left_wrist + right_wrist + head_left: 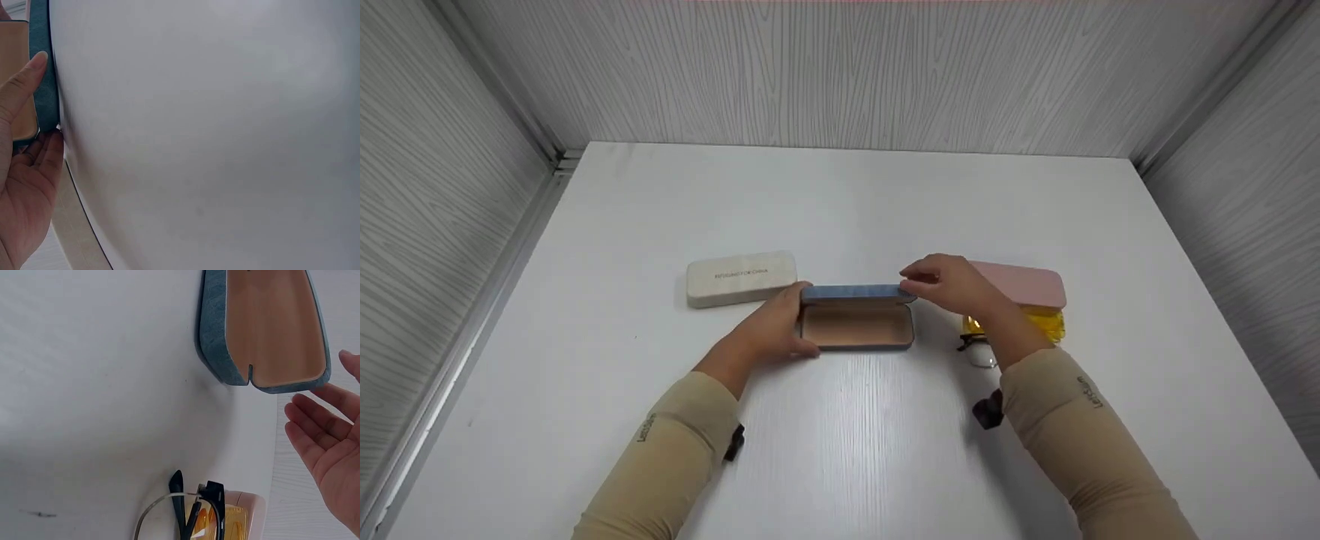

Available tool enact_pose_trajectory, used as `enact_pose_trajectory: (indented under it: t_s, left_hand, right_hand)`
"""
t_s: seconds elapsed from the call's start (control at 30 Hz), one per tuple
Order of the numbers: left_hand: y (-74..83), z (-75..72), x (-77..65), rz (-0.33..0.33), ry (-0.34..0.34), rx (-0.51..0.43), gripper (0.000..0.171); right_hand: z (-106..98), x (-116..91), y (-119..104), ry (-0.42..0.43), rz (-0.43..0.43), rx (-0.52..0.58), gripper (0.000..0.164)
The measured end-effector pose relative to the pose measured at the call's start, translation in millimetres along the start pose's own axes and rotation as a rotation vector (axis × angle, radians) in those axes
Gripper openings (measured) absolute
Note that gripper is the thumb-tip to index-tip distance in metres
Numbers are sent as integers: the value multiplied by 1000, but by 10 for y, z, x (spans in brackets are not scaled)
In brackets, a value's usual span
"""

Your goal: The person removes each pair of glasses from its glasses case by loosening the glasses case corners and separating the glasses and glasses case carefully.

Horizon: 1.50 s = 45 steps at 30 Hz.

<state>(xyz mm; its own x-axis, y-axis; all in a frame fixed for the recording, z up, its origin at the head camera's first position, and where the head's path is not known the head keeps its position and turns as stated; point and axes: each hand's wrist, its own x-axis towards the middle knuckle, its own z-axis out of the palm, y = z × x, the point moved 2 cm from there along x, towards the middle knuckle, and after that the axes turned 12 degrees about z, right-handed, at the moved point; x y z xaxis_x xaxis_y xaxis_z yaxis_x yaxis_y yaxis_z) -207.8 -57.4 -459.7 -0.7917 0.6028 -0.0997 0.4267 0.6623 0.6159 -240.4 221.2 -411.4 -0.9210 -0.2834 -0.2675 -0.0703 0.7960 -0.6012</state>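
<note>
A blue glasses case [858,346] stands on the table with its lid [855,293] raised, showing a tan, empty interior. My left hand [771,328] grips its left end, the thumb [25,79] along the front wall and the other fingers round the end. At the lid's right corner is my right hand [949,283]. In the right wrist view its index finger [337,398] touches the lid's edge, while the thumb [350,363] stands apart and the other fingers are loosely extended.
A cream glasses case [741,279] with lettering lies shut at the left, close behind my left hand. Partly behind my right arm are a pink case [1027,285], a yellow transparent packet [1046,322] and black-framed glasses [981,352]. Wood-grain panels [840,75] enclose the white table [840,202].
</note>
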Motion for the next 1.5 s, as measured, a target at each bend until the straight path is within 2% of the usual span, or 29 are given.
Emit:
enact_pose_trajectory:
  t_s: [0.13, 0.3, 0.6, 0.9, 1.17, 1.5]
  left_hand:
    - [-7, 7, 4, -5, 4, 7, 105]
    - [-18, 15, 11, 2, 13, 11, 105]
    - [-26, 4, 7, 21, 26, 7, 105]
    - [-19, 9, 12, -15, 24, 1, 105]
    - [-23, 9, 18, -13, 29, 9, 105]
    - [-31, 9, 24, 11, 36, 17, 107]
  right_hand:
    - [76, 50, -49, -90, 40, 7, 53]
    - [174, 117, -87, -160, 75, -6, 51]
    - [248, 214, -178, -223, 73, -29, 51]
    - [290, 242, -187, -308, 38, -50, 54]
    - [337, 215, -150, -307, -31, -59, 48]
    - [419, 140, -138, -216, -90, -50, 45]
